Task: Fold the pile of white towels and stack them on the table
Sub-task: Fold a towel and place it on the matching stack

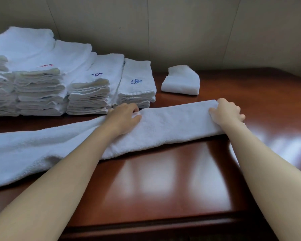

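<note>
on the table (172, 180) — left hand (122, 119) and right hand (227, 111) both pinching the towel (172, 124)

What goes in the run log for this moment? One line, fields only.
stage: folding | left hand: pinches long towel mid-length | right hand: grips its right end | stacks: back left | table
</note>
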